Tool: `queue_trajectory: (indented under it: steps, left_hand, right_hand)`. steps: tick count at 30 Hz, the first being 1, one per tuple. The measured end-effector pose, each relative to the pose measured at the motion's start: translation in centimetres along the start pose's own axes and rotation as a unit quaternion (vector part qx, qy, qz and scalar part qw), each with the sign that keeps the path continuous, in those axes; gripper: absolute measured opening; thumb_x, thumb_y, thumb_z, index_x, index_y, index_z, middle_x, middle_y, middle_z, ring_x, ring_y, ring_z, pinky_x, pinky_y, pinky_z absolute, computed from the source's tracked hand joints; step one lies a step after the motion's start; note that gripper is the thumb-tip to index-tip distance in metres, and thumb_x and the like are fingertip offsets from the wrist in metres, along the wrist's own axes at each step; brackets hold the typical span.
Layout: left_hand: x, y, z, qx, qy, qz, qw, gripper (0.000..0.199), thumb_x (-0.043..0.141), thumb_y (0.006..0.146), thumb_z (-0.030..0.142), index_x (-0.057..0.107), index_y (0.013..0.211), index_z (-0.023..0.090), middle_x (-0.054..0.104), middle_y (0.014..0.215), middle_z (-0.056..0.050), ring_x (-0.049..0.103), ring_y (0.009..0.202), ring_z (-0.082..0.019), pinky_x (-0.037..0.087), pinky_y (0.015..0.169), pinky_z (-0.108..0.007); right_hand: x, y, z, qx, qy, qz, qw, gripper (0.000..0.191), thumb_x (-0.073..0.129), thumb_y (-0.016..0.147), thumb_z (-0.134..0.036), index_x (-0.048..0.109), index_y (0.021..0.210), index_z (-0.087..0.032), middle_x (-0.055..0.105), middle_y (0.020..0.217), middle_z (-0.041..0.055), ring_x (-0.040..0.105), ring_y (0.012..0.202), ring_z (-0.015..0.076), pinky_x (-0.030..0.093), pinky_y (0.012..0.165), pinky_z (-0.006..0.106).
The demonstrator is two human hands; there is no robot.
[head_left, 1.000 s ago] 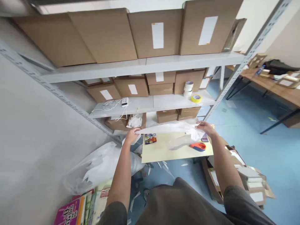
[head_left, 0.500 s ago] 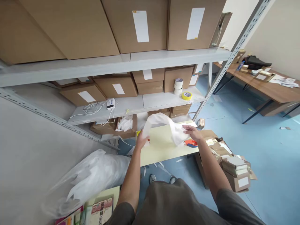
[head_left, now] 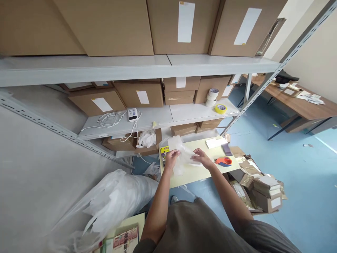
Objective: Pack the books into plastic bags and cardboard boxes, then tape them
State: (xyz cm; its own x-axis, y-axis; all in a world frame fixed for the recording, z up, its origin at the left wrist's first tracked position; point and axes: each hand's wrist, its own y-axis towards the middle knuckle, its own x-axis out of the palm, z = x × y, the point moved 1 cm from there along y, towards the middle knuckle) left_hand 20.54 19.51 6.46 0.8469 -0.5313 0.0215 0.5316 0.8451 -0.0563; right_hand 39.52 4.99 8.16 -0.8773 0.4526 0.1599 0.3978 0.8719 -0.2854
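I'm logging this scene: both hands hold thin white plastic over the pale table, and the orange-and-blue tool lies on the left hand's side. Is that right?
The side is wrong: in the head view, the orange-and-blue tool lies on the side of the right hand. The rest stands.

Your head camera faces forward and down, with the desk just below the frame's centre.

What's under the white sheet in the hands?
The cream table, seen at the edges of the sheet. Whatever lies directly beneath the folds or behind the left hand and right hand is covered.
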Motion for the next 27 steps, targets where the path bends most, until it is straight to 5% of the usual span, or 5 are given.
queue_trajectory:
  steps: [5,13,18,23,27]
  left_hand:
    - [-3.4,0.0,-1.5,-0.043,-0.076,-0.123,0.989,0.046,0.08,0.079,0.063,0.075,0.089,0.019,0.08,0.089,-0.008,0.071,0.084,-0.022,0.053,0.084,-0.032]
    - [-7.0,-0.7,-1.3,-0.025,-0.099,0.007,0.995,0.043,0.082,0.074,0.06,0.072,0.086,0.021,0.075,0.082,-0.002,0.067,0.079,-0.018,0.051,0.079,-0.029]
    - [-5.6,-0.7,0.7,-0.039,-0.1,-0.012,0.994,0.049,0.082,0.069,0.064,0.065,0.086,0.022,0.075,0.086,-0.003,0.069,0.075,-0.017,0.053,0.071,-0.028]
    - [-2.7,0.6,3.4,-0.063,-0.102,-0.084,0.989,0.08,0.093,0.062,0.053,0.063,0.129,0.022,0.078,0.09,-0.004,0.072,0.074,-0.017,0.054,0.07,-0.027]
    - [-0.8,1.5,4.1,-0.032,-0.104,0.023,0.994,0.068,0.09,0.066,0.054,0.07,0.119,0.018,0.079,0.088,-0.006,0.074,0.082,-0.019,0.056,0.078,-0.031]
  right_hand:
    - [3.5,1.3,2.2,0.194,0.12,-0.035,0.973,0.065,0.08,0.078,-0.069,0.066,0.123,-0.024,0.077,0.097,0.0073,0.078,0.085,0.0293,0.062,0.078,0.044]
    - [3.3,2.6,1.8,-0.022,0.249,0.131,0.959,0.057,0.093,0.063,-0.029,0.071,0.116,-0.028,0.074,0.083,-0.0042,0.071,0.075,0.0157,0.06,0.076,0.029]
    - [1.5,1.4,1.1,-0.068,0.186,0.126,0.972,0.05,0.096,0.055,-0.031,0.078,0.101,-0.028,0.075,0.084,-0.0026,0.07,0.081,0.0185,0.058,0.084,0.034]
    - [0.1,0.3,-0.1,-0.051,0.084,0.071,0.993,0.057,0.095,0.058,-0.037,0.081,0.112,-0.027,0.079,0.094,0.0017,0.071,0.089,0.024,0.056,0.086,0.039]
    - [-1.5,-0.3,-1.3,-0.087,0.075,0.118,0.986,0.051,0.093,0.061,-0.042,0.082,0.107,-0.026,0.079,0.093,0.0036,0.071,0.092,0.0255,0.056,0.087,0.042]
